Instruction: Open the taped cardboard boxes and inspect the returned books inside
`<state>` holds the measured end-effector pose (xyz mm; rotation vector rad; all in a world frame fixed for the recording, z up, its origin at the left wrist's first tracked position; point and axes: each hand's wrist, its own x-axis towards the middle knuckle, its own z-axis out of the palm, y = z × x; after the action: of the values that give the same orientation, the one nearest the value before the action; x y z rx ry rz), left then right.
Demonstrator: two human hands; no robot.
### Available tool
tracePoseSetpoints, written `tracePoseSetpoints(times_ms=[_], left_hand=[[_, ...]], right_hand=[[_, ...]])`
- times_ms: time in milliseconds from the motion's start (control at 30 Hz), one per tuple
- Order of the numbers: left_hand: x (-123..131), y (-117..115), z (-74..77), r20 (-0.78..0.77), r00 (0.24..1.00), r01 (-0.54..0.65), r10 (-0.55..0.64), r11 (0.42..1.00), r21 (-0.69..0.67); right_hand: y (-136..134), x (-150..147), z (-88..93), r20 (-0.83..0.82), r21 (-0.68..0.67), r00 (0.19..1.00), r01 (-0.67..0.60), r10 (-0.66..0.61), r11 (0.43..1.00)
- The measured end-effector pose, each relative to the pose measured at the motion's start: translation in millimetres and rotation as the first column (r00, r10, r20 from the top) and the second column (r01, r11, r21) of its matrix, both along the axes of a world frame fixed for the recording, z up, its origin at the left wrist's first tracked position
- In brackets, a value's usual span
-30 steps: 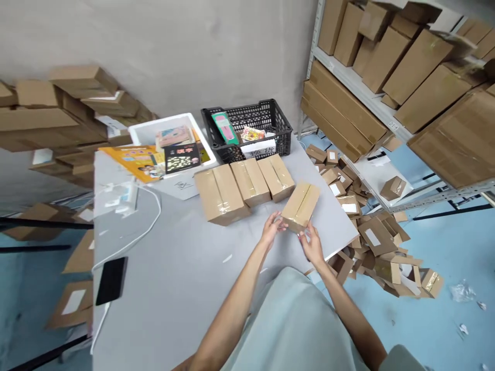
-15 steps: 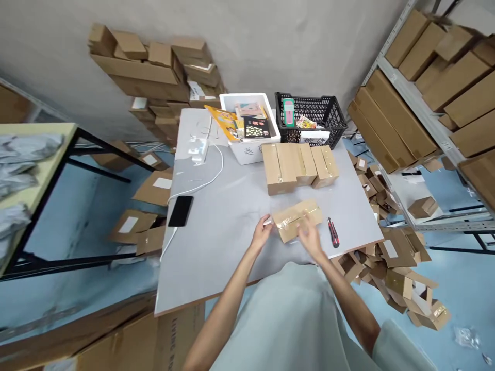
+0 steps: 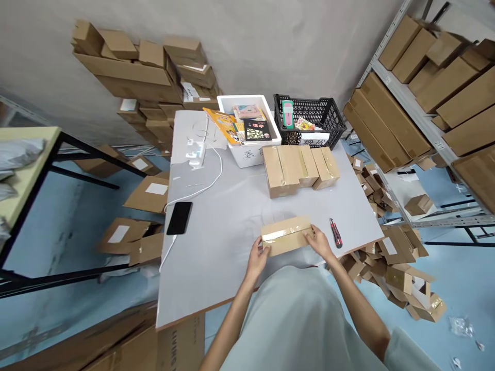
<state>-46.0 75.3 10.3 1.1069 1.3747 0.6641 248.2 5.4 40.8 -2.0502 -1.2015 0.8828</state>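
Observation:
A small taped cardboard box (image 3: pixel 286 235) is held between my two hands near the front edge of the table. My left hand (image 3: pixel 257 259) grips its left end, thumb on top. My right hand (image 3: pixel 317 241) closes on its right end. Clear tape runs along the top of the box and shines. Just right of my right hand lies a red and black utility knife (image 3: pixel 335 233). Beyond the held box, several closed cardboard boxes (image 3: pixel 284 178) stand side by side on the table.
On the grey table (image 3: pixel 216 247) a phone (image 3: pixel 180 218) and a power strip (image 3: pixel 198 153) with white cable lie at left. A white bin (image 3: pixel 251 155) of books and a black crate (image 3: pixel 312 116) stand behind. Shelves of boxes rise at right; discarded cartons (image 3: pixel 402 283) cover the floor.
Both hands now grip the box by its ends; the left was apart from it before. The box has moved slightly left and toward me. The view has shifted slightly.

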Motion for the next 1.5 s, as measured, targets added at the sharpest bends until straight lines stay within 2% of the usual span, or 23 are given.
tracePoseSetpoints(times_ms=[100, 167, 233, 333, 433, 500, 567, 633, 733, 833, 967, 1100, 1267, 1367, 1500], left_hand=[[-20.8, 17.6, -1.0, -0.087, 0.996, -0.021, 0.020, 1.000, -0.019], [-25.3, 45.3, 4.0, -0.145, 0.989, -0.042, 0.036, 0.999, -0.035], [-19.9, 83.6, 13.6, -0.181, 0.980, -0.088, 0.086, 0.996, -0.005], [6.4, 149.9, 32.0, -0.139, 0.985, -0.093, 0.098, 0.995, 0.042], [44.2, 210.6, 48.1, -0.123, 0.992, -0.004, 0.009, 0.999, 0.038], [67.8, 241.2, 56.0, -0.144, 0.987, 0.070, -0.066, 0.997, 0.023], [85.8, 260.7, 61.8, -0.157, 0.979, 0.138, -0.133, 0.990, 0.024], [97.2, 268.3, 65.5, -0.140, 0.971, 0.201, -0.194, 0.979, 0.041], [106.7, 261.4, 66.7, -0.114, 0.961, 0.259, -0.253, 0.965, 0.047], [119.4, 245.5, 62.4, -0.129, 0.955, 0.272, -0.267, 0.962, 0.024], [153.8, 236.4, 51.4, -0.093, 0.967, 0.239, -0.237, 0.971, 0.008], [190.6, 250.3, 46.8, -0.052, 0.979, 0.198, -0.198, 0.980, -0.007], [213.5, 272.1, 56.7, -0.025, 0.966, 0.256, -0.257, 0.966, -0.042], [225.6, 273.4, 62.4, -0.041, 0.967, 0.249, -0.251, 0.967, -0.043], [238.8, 255.6, 63.8, -0.134, 0.978, 0.168, -0.162, 0.985, 0.034]], right_hand=[[-8.4, -1.9, -17.9, -0.167, 0.010, 0.985, -0.041, 0.042, 0.999], [3.0, 14.8, -24.7, -0.182, 0.005, 0.983, 0.010, -0.009, 1.000], [28.1, 44.4, -25.4, -0.137, 0.020, 0.984, 0.114, -0.110, 0.993], [81.5, 102.4, -17.9, -0.074, 0.105, 0.964, 0.262, -0.255, 0.959], [138.6, 160.5, -8.2, 0.010, 0.244, 0.937, 0.336, -0.349, 0.910], [172.5, 192.2, -4.7, 0.037, 0.277, 0.921, 0.363, -0.388, 0.889], [199.6, 215.9, -5.4, 0.034, 0.260, 0.922, 0.365, -0.386, 0.894], [217.8, 231.8, -10.6, 0.010, 0.232, 0.932, 0.350, -0.362, 0.908], [225.2, 246.2, -24.3, -0.019, 0.210, 0.929, 0.366, -0.371, 0.907], [212.8, 261.1, -37.7, -0.023, 0.195, 0.917, 0.395, -0.398, 0.898], [195.2, 294.2, -44.5, -0.057, 0.194, 0.913, 0.407, -0.403, 0.893], [206.8, 333.0, -40.8, -0.082, 0.198, 0.907, 0.422, -0.414, 0.885], [239.9, 363.7, -32.0, -0.143, 0.176, 0.901, 0.430, -0.409, 0.886], [246.4, 367.3, -24.0, -0.164, 0.185, 0.905, 0.420, -0.394, 0.888], [229.5, 353.1, -13.5, -0.123, 0.255, 0.915, 0.402, -0.383, 0.879]])
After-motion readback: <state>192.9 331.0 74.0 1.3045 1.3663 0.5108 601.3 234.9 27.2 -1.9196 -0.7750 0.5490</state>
